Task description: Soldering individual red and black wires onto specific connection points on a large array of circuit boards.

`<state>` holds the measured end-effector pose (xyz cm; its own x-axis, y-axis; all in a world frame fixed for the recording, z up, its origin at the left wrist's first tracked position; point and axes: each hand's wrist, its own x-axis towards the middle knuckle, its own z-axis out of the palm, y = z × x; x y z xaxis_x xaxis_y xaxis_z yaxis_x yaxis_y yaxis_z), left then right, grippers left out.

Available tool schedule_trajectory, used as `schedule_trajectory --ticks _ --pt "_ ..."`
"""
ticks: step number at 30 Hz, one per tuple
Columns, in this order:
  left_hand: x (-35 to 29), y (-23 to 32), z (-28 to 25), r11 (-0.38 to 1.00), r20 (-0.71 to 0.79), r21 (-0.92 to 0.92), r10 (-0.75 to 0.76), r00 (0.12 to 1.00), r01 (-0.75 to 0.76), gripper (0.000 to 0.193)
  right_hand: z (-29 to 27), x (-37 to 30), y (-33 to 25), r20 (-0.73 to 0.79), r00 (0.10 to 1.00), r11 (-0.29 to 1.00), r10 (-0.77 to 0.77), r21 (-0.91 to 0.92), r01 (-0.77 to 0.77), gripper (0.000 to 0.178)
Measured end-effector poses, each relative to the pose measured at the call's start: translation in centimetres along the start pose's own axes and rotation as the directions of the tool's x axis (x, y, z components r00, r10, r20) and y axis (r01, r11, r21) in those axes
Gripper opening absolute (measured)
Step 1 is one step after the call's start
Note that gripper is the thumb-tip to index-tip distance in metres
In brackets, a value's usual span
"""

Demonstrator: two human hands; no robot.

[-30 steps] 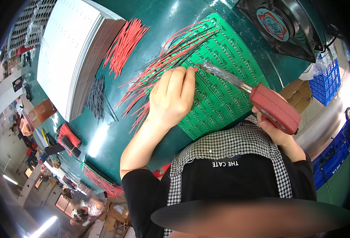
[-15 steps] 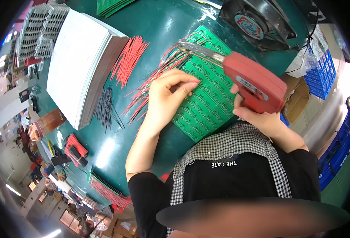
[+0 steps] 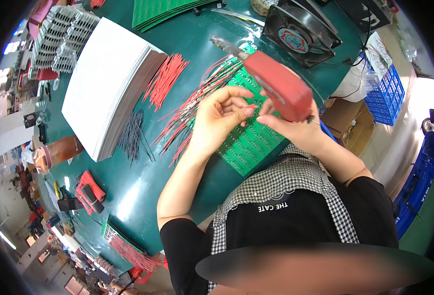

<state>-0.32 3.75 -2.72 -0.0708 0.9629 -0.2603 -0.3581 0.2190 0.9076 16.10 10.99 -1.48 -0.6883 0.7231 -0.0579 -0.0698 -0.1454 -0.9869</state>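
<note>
The green circuit board, its near rows bare and seemingly left to do, lies beneath the left hand, thumb and finger pinching a small red piece, and the right hand, wrapped round a red soldering gun, while beyond, red and black wires suggest rows done.

We get bright light: glare streaks the table at left, a tube lamp glows farther left, a patch at right burns white, straight edges bend, and corners blacken.
</note>
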Motion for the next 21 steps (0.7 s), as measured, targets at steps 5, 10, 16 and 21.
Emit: schedule_trajectory --ticks 5,10,16,21 --pt "-0.2 -0.4 0.5 0.999 0.001 -0.001 0.043 0.999 -0.043 0.025 0.2 0.0 0.7 -0.03 1.0 0.998 -0.005 -0.06 0.003 0.066" --pt "-0.3 -0.3 0.4 0.999 0.007 0.029 0.031 1.0 -0.031 0.03 0.3 0.2 0.9 -0.024 0.996 0.993 -0.09 -0.082 0.087 0.064" --pt "-0.4 -0.7 0.5 1.0 -0.031 0.018 0.021 0.999 -0.02 0.023 0.4 0.3 0.9 -0.043 0.992 0.986 -0.123 -0.116 0.117 0.063" --pt "-0.3 -1.3 -0.1 0.998 0.0 0.043 -0.035 0.999 0.035 0.015 0.0 0.0 1.0 -0.052 0.997 0.989 -0.063 -0.136 0.056 0.065"
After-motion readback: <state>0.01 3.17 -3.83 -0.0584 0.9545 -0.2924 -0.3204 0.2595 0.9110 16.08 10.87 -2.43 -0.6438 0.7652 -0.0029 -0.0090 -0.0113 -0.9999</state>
